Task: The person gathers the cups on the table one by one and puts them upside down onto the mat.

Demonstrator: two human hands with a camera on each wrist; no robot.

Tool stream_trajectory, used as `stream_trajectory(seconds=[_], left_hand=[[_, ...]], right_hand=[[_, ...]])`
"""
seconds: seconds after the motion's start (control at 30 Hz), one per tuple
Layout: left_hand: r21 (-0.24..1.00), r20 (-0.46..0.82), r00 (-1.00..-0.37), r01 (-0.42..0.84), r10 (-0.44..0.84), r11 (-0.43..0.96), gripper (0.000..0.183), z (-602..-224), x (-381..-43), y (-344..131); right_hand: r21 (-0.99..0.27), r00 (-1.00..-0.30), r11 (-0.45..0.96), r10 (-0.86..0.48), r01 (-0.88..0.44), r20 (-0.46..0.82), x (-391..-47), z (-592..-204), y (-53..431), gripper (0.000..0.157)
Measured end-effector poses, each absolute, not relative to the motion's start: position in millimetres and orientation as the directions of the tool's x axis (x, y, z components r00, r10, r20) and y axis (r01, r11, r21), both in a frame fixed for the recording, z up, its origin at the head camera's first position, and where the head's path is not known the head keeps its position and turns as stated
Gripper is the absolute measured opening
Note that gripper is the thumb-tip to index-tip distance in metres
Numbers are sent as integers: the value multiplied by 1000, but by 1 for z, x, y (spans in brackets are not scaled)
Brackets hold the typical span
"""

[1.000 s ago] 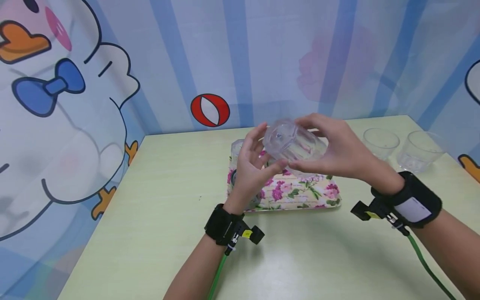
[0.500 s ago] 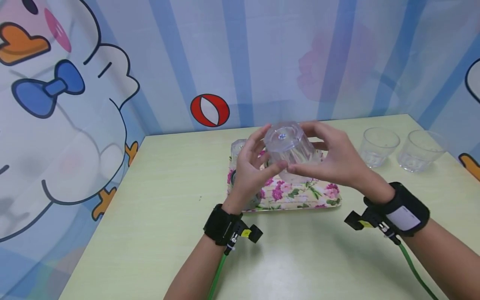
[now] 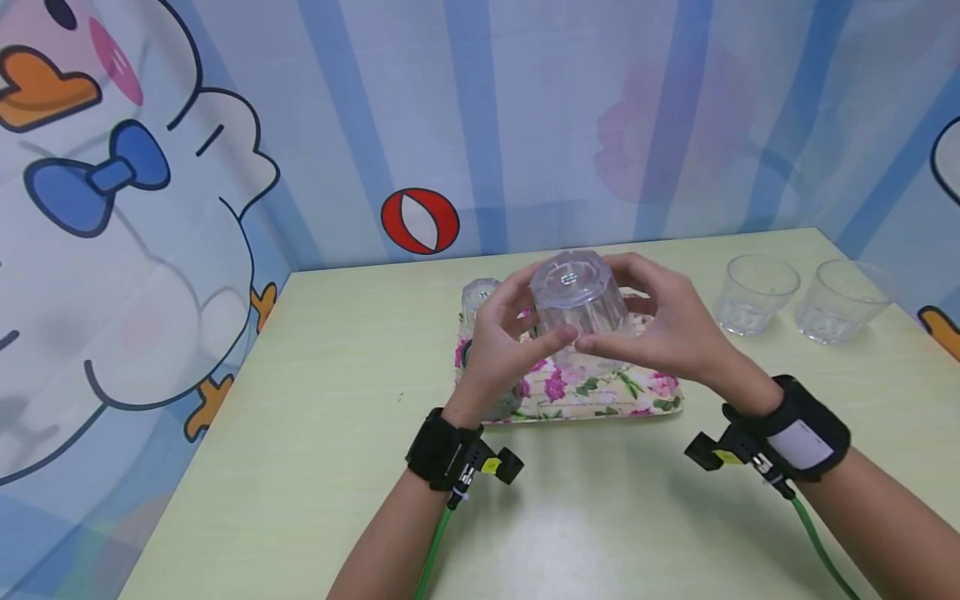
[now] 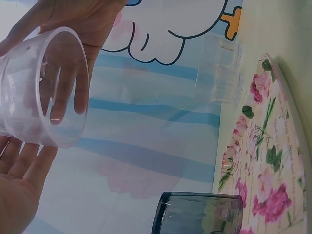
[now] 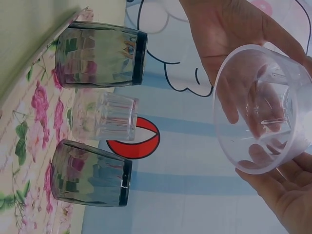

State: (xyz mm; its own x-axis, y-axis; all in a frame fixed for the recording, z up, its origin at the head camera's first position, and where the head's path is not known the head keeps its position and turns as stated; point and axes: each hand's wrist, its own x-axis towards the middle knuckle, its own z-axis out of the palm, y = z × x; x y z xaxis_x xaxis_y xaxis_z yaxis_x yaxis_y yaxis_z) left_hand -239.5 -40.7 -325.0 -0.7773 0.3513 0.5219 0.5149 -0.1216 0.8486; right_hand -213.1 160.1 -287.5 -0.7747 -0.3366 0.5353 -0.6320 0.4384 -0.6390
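Note:
A clear plastic cup (image 3: 576,287), bottom up, is held in the air over a floral tray (image 3: 600,400). My left hand (image 3: 498,346) grips its left side, fingers behind and thumb in front. My right hand (image 3: 671,321) grips the other side in the same way, and the thumb tips nearly meet. Through the cup's open rim (image 4: 63,87), fingers show in the left wrist view. At the tray's left end stand a clear glass (image 5: 117,117) and two smoky dark glasses (image 5: 100,56), all upside down; my left hand partly hides them in the head view.
Two clear cups (image 3: 757,292) stand upright, mouths up, on the pale table (image 3: 337,375) right of the tray. A printed cartoon curtain (image 3: 562,125) rises behind the table. Green cables (image 3: 437,550) run from the wrist cameras.
The cup has turned from lying tilted on its side to nearly bottom up. My right hand has moved slightly left and down with it; my left hand has barely moved.

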Motion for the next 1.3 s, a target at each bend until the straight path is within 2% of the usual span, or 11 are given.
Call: stream_trajectory(seconds=[0.33, 0.7, 1.03, 1.3], left_hand=[[852, 513, -791, 518, 333, -82, 94, -325, -238, -41], [864, 489, -818, 501, 303, -41, 93, -324, -238, -41], [861, 480, -829, 508, 289, 28, 75, -325, -238, -42], [846, 470, -834, 519, 290, 122, 71, -318, -233, -39]], right_hand=[[-638, -788, 462, -346, -616, 510, -213, -289, 162, 67], [-534, -754, 550, -324, -642, 572, -210, -291, 163, 72], [-524, -742, 558, -290, -644, 604, -207, -296, 162, 64], [-483, -678, 541, -243, -689, 694, -210, -304, 164, 65]])
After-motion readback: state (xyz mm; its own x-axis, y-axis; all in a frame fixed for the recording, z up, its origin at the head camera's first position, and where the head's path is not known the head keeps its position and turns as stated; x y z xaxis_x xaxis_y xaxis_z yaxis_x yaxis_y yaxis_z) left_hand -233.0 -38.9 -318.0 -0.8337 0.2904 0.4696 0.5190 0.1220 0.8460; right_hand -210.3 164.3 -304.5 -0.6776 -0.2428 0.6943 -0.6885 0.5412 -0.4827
